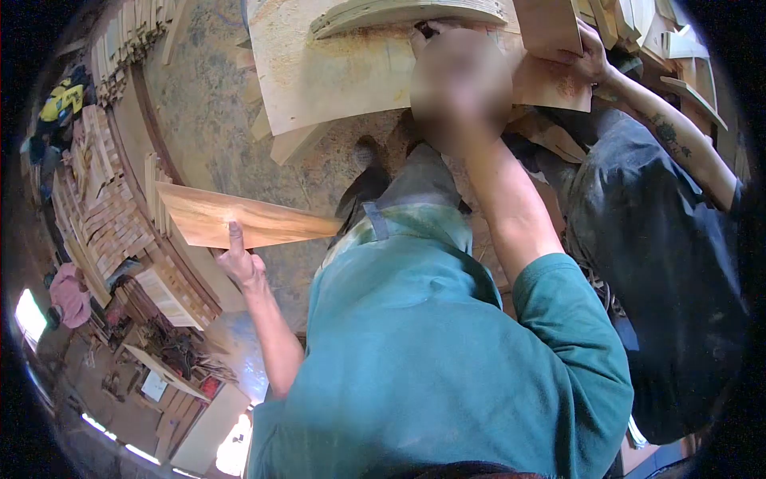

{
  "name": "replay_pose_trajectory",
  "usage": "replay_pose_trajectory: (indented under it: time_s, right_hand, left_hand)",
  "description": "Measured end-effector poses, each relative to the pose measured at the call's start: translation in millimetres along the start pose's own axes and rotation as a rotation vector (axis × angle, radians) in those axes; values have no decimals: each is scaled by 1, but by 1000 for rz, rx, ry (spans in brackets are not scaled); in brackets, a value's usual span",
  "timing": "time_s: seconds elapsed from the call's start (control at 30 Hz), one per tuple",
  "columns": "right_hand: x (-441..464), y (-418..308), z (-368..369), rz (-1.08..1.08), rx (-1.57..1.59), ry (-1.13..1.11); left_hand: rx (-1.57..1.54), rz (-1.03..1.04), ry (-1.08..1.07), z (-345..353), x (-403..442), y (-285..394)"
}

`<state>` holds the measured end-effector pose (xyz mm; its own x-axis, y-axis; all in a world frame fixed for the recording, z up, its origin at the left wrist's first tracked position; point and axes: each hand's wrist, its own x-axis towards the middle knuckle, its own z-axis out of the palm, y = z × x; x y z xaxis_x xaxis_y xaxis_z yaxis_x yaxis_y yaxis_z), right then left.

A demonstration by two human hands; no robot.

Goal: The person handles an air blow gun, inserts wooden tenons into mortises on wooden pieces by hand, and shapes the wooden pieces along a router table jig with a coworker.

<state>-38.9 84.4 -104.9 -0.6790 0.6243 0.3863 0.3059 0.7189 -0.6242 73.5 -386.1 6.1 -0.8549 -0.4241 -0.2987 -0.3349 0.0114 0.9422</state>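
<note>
By the left hand (243, 267), a thin wooden board (195, 214) is gripped at its lower edge; orange-brown, streaked along the grain and tapered toward one end, it is held left of the body. The right hand (463, 88) is blurred over a pale wooden sheet (311, 92); whether anything is held there cannot be told.

The bench (335, 96) has a pale, flat wood top. A long, curved piece of wood (407, 17) lies on it, well back from the near edge. Orange sawdust (281, 44) is sprinkled near the left edge, and more toward the right end.
</note>
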Motion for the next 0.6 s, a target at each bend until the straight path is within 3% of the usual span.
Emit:
replay_pose_trajectory:
  time_s: [0.6]
  right_hand:
    - [-7, 18, 10, 32, -41, -112]
  left_hand:
    - [41, 46, -16, 20, -7, 1]
